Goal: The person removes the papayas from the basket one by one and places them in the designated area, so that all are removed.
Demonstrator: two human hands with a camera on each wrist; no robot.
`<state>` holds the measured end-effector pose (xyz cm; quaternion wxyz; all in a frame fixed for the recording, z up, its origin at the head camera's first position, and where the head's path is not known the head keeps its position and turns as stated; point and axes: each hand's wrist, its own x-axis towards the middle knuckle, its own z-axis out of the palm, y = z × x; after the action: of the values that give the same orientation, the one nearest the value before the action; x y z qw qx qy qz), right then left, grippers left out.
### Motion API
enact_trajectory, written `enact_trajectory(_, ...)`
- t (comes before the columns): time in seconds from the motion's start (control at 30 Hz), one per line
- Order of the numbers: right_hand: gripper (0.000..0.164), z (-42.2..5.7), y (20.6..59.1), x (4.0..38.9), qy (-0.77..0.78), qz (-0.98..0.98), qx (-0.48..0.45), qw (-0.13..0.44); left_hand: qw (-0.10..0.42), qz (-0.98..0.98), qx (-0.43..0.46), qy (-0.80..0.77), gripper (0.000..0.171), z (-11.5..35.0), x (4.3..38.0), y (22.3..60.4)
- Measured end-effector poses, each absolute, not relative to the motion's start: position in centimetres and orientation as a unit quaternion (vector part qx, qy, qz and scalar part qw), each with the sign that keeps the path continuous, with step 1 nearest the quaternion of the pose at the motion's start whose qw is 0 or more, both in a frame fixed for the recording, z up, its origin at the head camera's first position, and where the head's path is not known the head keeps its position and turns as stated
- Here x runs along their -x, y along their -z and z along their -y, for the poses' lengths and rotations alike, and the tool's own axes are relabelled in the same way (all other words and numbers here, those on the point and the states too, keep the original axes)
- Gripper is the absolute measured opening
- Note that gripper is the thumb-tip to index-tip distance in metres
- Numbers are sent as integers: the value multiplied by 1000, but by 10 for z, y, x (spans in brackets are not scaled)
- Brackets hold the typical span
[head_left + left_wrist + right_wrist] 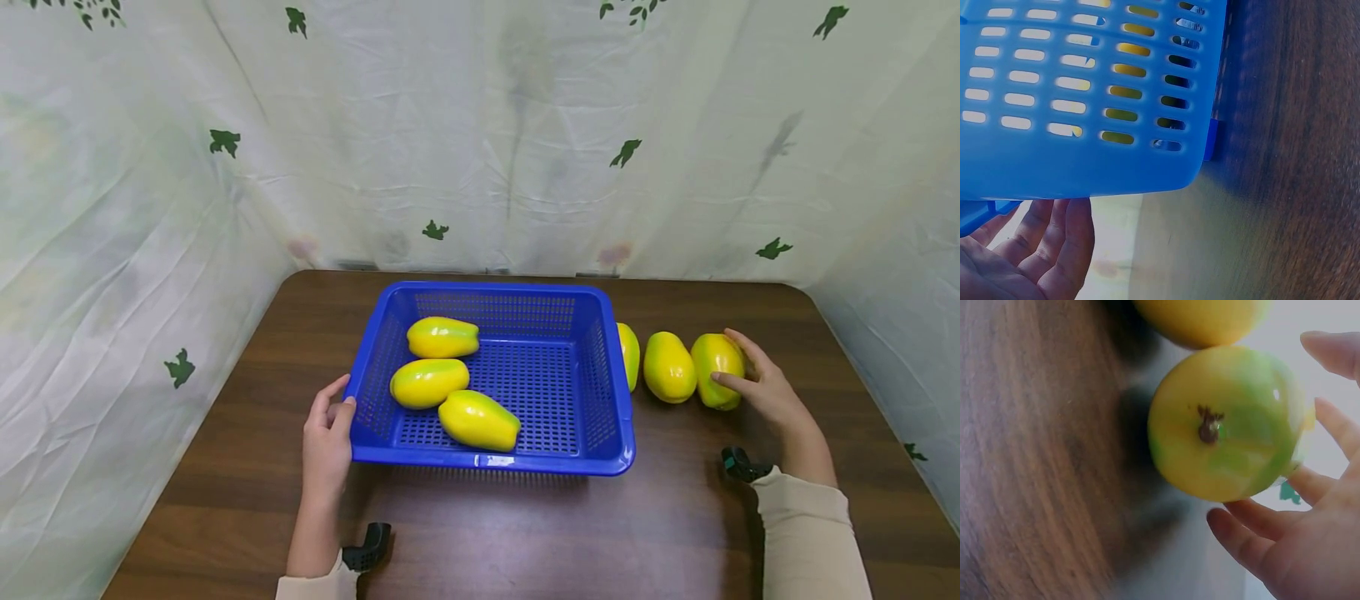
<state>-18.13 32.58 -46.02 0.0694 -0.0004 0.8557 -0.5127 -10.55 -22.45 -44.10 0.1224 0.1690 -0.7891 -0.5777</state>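
Head view: the left grip (pixel 328 427) pinches the blue basket (pixel 570 465) at its nine o'clock side, probably for steadiness, while the right grip (pixel 776 402), not closed, touches the rightmost yellow fruit (pixel 712 360) at the basket's three o'clock.

Bright head view, highlights on yellow fruit (pixel 478 420), sheen on brown table (pixel 517 533), right wrist view blurred

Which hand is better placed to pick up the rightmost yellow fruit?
The right hand, I'd say: its fingers are spread close about that yellow fruit, while the left hand holds the opposite side of the blue basket.
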Motion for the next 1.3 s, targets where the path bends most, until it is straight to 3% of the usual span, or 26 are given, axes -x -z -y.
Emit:
enact_trajectory(0.7,74,-286,410,178,503,-862,60,-2,131,779,-169,589,33,223,106,441)
enact_trajectory(1.3,78,-220,357,191,481,-856,189,15,133,782,-170,585,33,223,107,441)
